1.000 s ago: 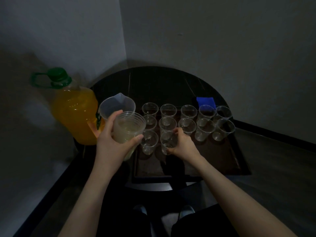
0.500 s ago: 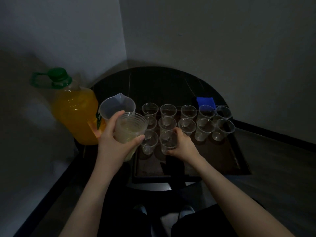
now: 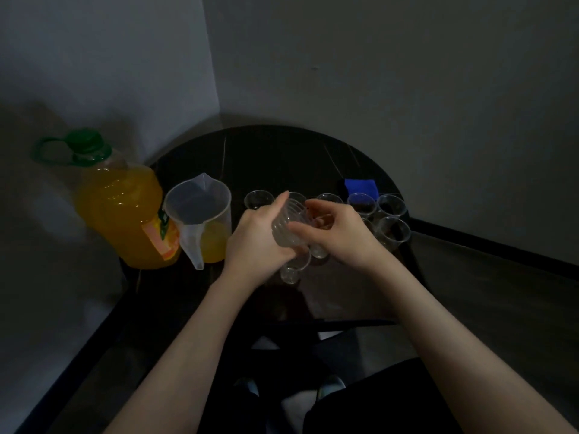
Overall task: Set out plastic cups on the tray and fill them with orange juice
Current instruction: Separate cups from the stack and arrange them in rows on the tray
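Your right hand (image 3: 340, 236) just left the tray's (image 3: 351, 296) cups and came back to pinch the top of the cup stack (image 3: 289, 225) your left hand (image 3: 255, 242) grips, so you're peeling off another one, no juice poured yet

Both hands (image 3: 260, 236) on cup stack (image 3: 289, 222)

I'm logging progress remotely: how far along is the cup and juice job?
Done: many empty cups stand on the tray. In hand: left hand grips the cup stack, right hand pinches its rim. Left: pouring; juice sits in the jug and bottle.
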